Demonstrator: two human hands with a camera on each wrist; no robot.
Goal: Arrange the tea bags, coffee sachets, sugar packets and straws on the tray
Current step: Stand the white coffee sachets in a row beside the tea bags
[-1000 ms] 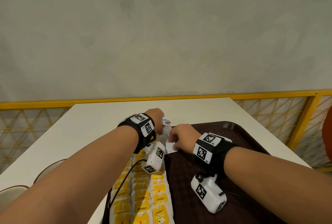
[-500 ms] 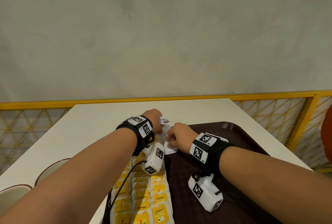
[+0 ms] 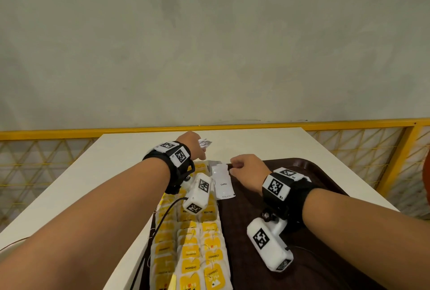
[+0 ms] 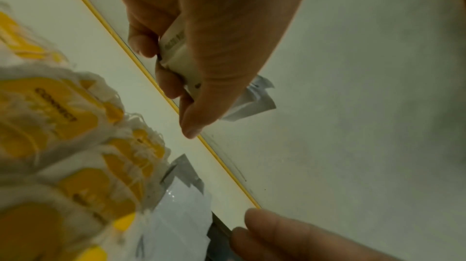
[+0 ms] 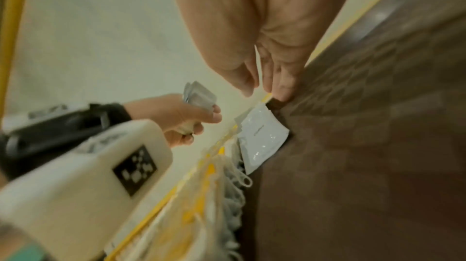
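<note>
A white table (image 3: 121, 161) carried a dark brown tray (image 3: 309, 171), which sat towards its right side, its left rim just beside the table's bare stretch.

White table (image 3: 130, 150) under the dark tray, yellow railing (image 3: 349, 122) with lattice panels (behind the table), plain grey wall (image 3: 209, 45), chair backs (image 3: 9, 243) at lower left.

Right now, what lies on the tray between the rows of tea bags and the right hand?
One white coffee sachet lies flat there, beside the tea bags, its far corner at the right hand. The head view shows it.
</note>
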